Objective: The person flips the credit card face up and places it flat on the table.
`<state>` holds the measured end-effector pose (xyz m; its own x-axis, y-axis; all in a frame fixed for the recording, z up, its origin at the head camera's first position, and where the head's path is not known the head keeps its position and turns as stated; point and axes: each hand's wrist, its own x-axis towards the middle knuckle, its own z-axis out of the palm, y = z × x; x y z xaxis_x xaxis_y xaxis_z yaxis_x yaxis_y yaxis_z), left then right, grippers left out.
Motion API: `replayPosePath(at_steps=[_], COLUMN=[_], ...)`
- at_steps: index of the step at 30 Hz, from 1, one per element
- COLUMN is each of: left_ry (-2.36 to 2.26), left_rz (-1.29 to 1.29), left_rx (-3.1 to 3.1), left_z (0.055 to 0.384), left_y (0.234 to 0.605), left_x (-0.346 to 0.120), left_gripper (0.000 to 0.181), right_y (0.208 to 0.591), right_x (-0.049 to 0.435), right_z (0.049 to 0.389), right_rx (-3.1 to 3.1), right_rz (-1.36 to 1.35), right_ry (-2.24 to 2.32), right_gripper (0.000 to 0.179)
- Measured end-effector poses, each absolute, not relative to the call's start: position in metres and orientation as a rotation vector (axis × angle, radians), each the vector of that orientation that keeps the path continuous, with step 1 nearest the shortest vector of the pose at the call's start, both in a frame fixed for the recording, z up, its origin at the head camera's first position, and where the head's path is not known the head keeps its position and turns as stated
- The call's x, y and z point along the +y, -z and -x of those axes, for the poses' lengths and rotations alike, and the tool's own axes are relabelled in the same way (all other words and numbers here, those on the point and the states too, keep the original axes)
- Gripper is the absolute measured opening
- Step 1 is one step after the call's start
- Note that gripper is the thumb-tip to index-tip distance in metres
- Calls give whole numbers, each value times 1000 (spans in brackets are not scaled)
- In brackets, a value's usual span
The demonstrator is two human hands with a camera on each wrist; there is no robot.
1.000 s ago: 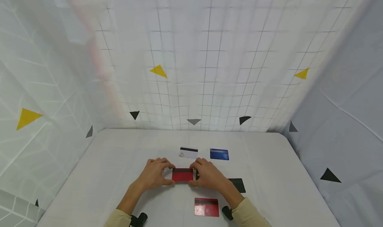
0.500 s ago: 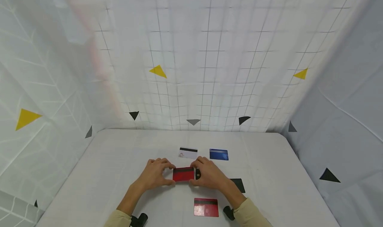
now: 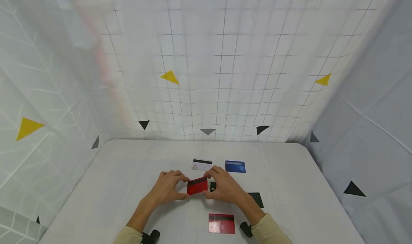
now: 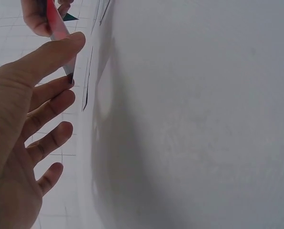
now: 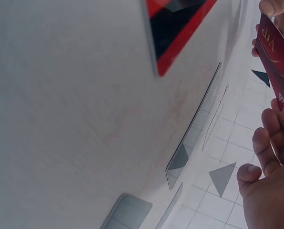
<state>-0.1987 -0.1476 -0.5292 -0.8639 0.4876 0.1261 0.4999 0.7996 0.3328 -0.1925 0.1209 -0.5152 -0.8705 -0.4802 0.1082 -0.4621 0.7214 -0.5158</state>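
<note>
L hand (image 3: 167, 188) pinches one end of the flat red plastic card w/ black stripe (image 3: 197, 186), held tilted above the white table (image 3: 128, 162); R hand (image 3: 224, 187) pinches the other. Loose pinch = card prob. drops. R hand could also bump the flat black plastic card (image 3: 256, 199).

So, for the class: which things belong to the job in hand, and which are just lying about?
In use:
held red card
left hand
right hand

Apparently just lying about:
white card
blue card
other red card
black card, partly hidden
dark card, mostly behind right hand
</note>
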Motion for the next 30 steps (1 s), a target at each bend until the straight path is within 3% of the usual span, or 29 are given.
replayPosePath(at_steps=[30], left_ry=[540], left_rz=[859], left_rx=[-2868], left_z=[198], left_y=[531], left_x=[-137], left_gripper=[48], right_y=[511], right_x=[121], right_z=[192], right_rx=[2710], right_rz=[878], right_ry=[1167], right_gripper=[53])
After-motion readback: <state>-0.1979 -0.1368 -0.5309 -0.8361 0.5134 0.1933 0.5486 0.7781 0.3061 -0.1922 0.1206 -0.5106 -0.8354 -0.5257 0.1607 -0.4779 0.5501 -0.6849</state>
